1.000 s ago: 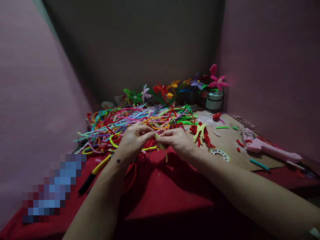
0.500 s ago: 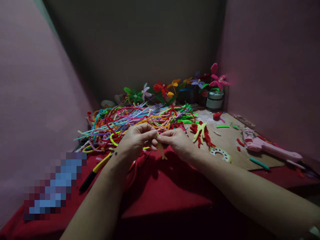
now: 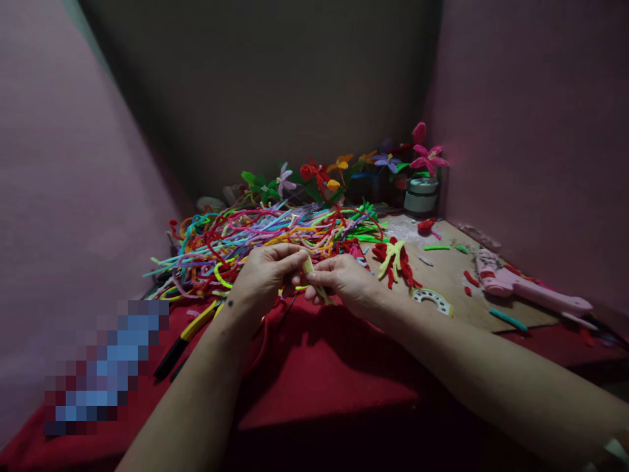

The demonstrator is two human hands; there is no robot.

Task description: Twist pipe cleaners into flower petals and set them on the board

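Left hand (image 3: 268, 274), right hand (image 3: 346, 278), fingers nearly closed, pinch pale-yellow fuzzy strip (image 3: 308, 264). Far right: grey cylindrical jar (image 3: 420, 202), contents hidden.

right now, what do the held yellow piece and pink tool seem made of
The pale yellow piece: probably fuzzy, matte chenille stem, judging by its soft, thick strands; individual fibres don't show. The pink tool: likely smooth, hard plastic, given its even, moulded-looking surface.

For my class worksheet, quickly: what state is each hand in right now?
Left hand: closed, pinching the pale yellow fuzzy strip.
Right hand: closed, thumb and fingers on the same strip.
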